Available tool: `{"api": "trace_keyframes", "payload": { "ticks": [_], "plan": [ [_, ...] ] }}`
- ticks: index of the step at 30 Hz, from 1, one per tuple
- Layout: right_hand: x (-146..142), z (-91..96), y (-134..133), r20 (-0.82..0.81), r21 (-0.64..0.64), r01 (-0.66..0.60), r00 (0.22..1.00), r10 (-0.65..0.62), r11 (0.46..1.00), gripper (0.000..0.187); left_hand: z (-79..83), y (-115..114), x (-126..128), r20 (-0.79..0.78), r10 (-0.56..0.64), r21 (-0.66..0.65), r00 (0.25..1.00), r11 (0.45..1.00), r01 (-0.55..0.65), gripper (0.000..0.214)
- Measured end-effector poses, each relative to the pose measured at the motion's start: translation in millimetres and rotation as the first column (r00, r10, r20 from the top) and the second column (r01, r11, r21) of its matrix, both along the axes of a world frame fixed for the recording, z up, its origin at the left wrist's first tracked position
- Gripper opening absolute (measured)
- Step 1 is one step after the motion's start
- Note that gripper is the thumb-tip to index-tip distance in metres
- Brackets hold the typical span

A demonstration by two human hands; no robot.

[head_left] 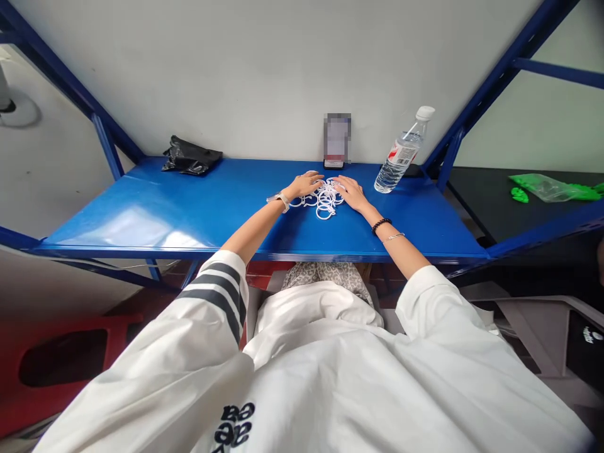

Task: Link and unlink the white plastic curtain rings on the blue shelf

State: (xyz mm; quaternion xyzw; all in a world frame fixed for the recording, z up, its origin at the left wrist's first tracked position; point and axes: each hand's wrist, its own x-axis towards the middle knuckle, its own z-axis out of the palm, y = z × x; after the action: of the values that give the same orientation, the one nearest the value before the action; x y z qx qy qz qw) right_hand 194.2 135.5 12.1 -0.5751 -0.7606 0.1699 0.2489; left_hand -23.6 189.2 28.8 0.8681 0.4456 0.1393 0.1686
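Note:
A small pile of white rings (325,207), like curtain rings with small loops, lies on the blue tabletop (212,207) in front of me. My left hand (306,184) rests at the pile's left side, fingers stretched out over its edge. On the opposite side, my right hand (352,192) lies palm down with its fingers reaching onto the rings. Both hands look open, and I see nothing gripped in either. The fingertips partly cover the upper rings.
A phone (334,165) leans against the wall behind the rings. To its right stands a water bottle (399,157), with a dark flat object (414,170) behind it. A crumpled black plastic bag (191,156) lies back left. Blue frame posts (453,154) flank the table.

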Motion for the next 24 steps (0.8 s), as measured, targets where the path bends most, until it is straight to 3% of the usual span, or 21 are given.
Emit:
{"api": "trace_keyframes", "payload": {
  "ticks": [4, 11, 15, 17, 20, 22, 24],
  "plan": [
    [-2, -5.0, -11, -0.023, 0.047, -0.046, 0.999, 0.047, 0.998, 0.057, -4.1, -20, 6, 0.010, -0.012, 0.047, 1.000, 0.999, 0.011, 0.054],
    [-7, -4.2, -41, 0.081, 0.043, -0.074, 0.994, 0.070, 0.996, 0.060, -9.1, -56, -12, 0.041, -0.056, 0.080, 0.998, 0.995, 0.052, 0.054],
    [-10, -0.6, -60, 0.162, 0.072, -0.073, 0.985, 0.061, 0.995, 0.063, 1.6, -71, -16, 0.050, -0.023, 0.100, 0.998, 0.995, 0.017, 0.051],
    [-11, 0.2, -71, 0.195, 0.173, -0.076, 0.980, 0.042, 0.982, 0.064, 14.9, -88, -17, 0.073, 0.001, 0.156, 0.997, 0.988, -0.012, 0.048],
    [-13, -1.3, -92, 0.231, 0.403, -0.157, 0.971, 0.066, 0.902, 0.057, 48.0, -142, -22, 0.205, -0.061, 0.351, 0.977, 0.936, -0.015, 0.039],
    [-17, -3.7, -106, 0.244, 0.461, -0.237, 0.961, 0.134, 0.856, 0.048, 76.6, -200, -26, 0.245, -0.257, 0.453, 0.935, 0.883, 0.124, 0.033],
    [-20, -6.1, -117, 0.283, 0.446, -0.332, 0.933, 0.221, 0.831, 0.041, 104.8, -268, -30, 0.170, -0.510, 0.542, 0.843, 0.763, 0.352, 0.030]
  ]
}}
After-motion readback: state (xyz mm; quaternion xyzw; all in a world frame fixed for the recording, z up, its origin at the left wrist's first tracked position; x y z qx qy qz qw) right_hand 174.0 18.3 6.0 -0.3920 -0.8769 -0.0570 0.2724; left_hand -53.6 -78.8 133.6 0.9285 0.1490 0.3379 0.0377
